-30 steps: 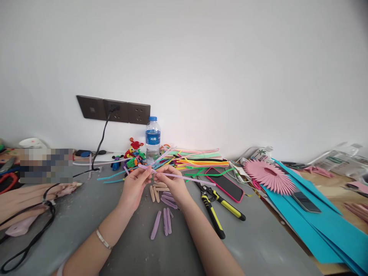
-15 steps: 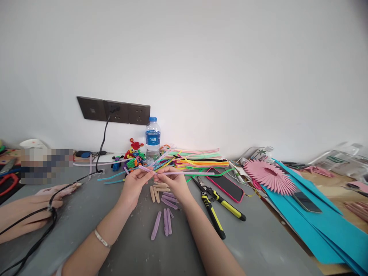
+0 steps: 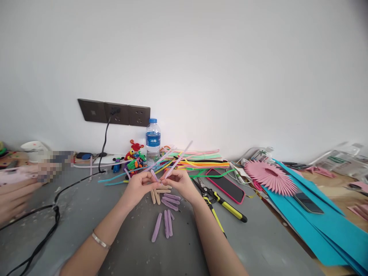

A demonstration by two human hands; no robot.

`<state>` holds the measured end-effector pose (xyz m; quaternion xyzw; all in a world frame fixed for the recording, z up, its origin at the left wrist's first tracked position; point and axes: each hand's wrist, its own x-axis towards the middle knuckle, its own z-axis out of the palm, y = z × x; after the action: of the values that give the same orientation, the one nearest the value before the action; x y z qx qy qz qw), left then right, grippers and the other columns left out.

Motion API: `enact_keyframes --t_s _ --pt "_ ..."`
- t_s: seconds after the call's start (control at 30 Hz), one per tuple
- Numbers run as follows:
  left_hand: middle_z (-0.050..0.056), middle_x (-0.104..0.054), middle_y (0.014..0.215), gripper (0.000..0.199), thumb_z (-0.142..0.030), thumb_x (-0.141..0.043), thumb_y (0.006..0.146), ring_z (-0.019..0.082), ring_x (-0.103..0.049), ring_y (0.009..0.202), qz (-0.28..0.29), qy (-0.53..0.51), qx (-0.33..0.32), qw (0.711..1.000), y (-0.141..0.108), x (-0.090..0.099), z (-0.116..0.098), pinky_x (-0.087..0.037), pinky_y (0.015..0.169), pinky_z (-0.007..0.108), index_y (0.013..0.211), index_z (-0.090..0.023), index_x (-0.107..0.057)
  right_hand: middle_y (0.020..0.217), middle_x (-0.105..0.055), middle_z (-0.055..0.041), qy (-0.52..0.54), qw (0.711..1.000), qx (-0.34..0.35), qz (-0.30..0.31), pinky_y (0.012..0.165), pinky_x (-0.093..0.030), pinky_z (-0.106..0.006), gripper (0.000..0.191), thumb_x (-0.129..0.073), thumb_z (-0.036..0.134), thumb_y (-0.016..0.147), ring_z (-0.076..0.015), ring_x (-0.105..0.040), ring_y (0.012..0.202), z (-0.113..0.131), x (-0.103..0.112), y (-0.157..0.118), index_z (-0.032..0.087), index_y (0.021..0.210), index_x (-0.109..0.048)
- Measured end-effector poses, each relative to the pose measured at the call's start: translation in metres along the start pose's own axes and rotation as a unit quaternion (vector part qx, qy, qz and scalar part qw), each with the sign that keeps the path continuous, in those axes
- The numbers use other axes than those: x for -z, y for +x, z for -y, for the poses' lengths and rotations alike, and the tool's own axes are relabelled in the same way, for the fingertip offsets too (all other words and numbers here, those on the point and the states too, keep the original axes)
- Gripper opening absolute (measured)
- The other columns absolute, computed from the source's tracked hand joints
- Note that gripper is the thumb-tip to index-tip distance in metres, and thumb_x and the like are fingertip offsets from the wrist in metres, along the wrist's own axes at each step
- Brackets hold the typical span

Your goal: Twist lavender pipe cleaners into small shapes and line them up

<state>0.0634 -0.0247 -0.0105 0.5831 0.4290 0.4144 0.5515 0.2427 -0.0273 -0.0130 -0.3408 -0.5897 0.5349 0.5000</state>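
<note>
My left hand [image 3: 141, 185] and my right hand [image 3: 180, 183] meet over the grey table, both pinching one light purple pipe cleaner [image 3: 179, 158]. Its long end slants up to the right from my right fingers, and a short end sticks up by my left fingertips. Just below my hands lie several beige folded pieces [image 3: 155, 196] and several purple folded pieces [image 3: 166, 224]. Behind them spreads a pile of coloured pipe cleaners [image 3: 204, 163]. Yellow-and-black pliers [image 3: 230, 207] rest right of my right hand, partly behind my forearm.
A water bottle [image 3: 153, 141] stands by the wall beside small colourful figures [image 3: 135, 155]. Right are a pink-cased phone [image 3: 225, 186], a pink paper fan [image 3: 270, 177] and blue sheets [image 3: 324, 226]. Black cables [image 3: 56, 218] and another person's hand [image 3: 17, 195] are at left.
The purple pipe cleaner's long end has swung from pointing right to slanting upward. My hands have shifted slightly right. The other person's hand has moved left.
</note>
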Motion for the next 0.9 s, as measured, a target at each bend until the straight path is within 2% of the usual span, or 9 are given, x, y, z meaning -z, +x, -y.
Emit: enact_keyframes --t_s 0.23,0.33,0.43,0.5,0.63,0.77,0.9 --pt "0.001 -0.066 0.065 0.020 -0.033 -0.078 0.063 0.017 -0.061 0.063 0.026 0.007 0.001 1.000 0.000 0.002 0.002 -0.048 0.061 0.027 0.064 -0.018 -0.065 0.067 -0.067 0.0003 0.007 0.999 -0.024 0.021 0.064 -0.050 -0.027 0.016 -0.077 0.031 0.071 -0.0135 -0.061 0.061 0.003 0.005 -0.004 0.018 0.072 -0.069" --pt "0.001 -0.064 0.067 0.022 -0.034 -0.079 0.063 0.014 -0.056 0.061 0.004 -0.043 0.024 0.999 -0.001 0.000 0.000 -0.044 0.059 0.024 0.068 -0.017 -0.066 0.070 -0.069 -0.0010 0.012 0.999 -0.024 0.024 0.067 -0.051 -0.029 0.016 -0.076 0.033 0.072 -0.0152 -0.064 0.065 0.003 0.009 -0.004 0.018 0.075 -0.070" --pt "-0.002 -0.058 0.066 0.028 -0.037 -0.081 0.061 0.008 -0.046 0.054 -0.026 -0.106 0.054 0.993 -0.002 -0.003 0.000 -0.038 0.052 0.020 0.070 -0.017 -0.064 0.074 -0.069 -0.0014 0.024 1.000 -0.007 0.010 0.069 -0.052 -0.030 0.016 -0.077 0.033 0.072 -0.0160 -0.065 0.070 0.000 0.009 -0.003 0.019 0.076 -0.070" --pt "-0.004 -0.055 0.066 0.030 -0.038 -0.081 0.062 0.007 -0.041 0.053 -0.025 -0.127 0.069 0.989 -0.003 -0.004 0.000 -0.034 0.049 0.018 0.071 -0.017 -0.061 0.075 -0.069 -0.0017 0.021 1.000 0.004 0.005 0.070 -0.051 -0.029 0.016 -0.077 0.032 0.071 -0.0158 -0.064 0.071 -0.002 0.008 -0.002 0.018 0.076 -0.070" --pt "-0.004 -0.055 0.066 0.029 -0.036 -0.080 0.064 0.007 -0.041 0.053 0.026 -0.076 0.065 0.995 -0.003 -0.004 0.000 -0.033 0.049 0.018 0.070 -0.016 -0.060 0.071 -0.066 -0.0001 0.011 1.000 0.012 0.021 0.067 -0.049 -0.026 0.015 -0.078 0.029 0.071 -0.0132 -0.060 0.067 -0.002 0.006 -0.001 0.017 0.072 -0.068" --pt "-0.003 -0.056 0.062 0.024 -0.032 -0.078 0.066 0.009 -0.048 0.056 0.077 -0.003 0.059 0.995 -0.004 -0.001 -0.002 -0.038 0.052 0.020 0.069 -0.016 -0.061 0.073 -0.063 0.0000 0.010 0.999 0.008 0.052 0.067 -0.046 -0.026 0.017 -0.078 0.030 0.071 -0.0123 -0.056 0.068 0.001 0.006 -0.002 0.017 0.073 -0.068" --pt "-0.001 -0.061 0.060 0.021 -0.032 -0.075 0.070 0.012 -0.055 0.055 0.113 0.021 0.064 0.991 -0.006 0.001 -0.008 -0.043 0.054 0.023 0.070 -0.016 -0.062 0.073 -0.062 -0.0001 0.048 0.994 -0.041 0.088 0.061 -0.044 -0.026 0.021 -0.079 0.034 0.069 -0.0112 -0.053 0.063 0.002 0.008 -0.003 0.017 0.075 -0.068"
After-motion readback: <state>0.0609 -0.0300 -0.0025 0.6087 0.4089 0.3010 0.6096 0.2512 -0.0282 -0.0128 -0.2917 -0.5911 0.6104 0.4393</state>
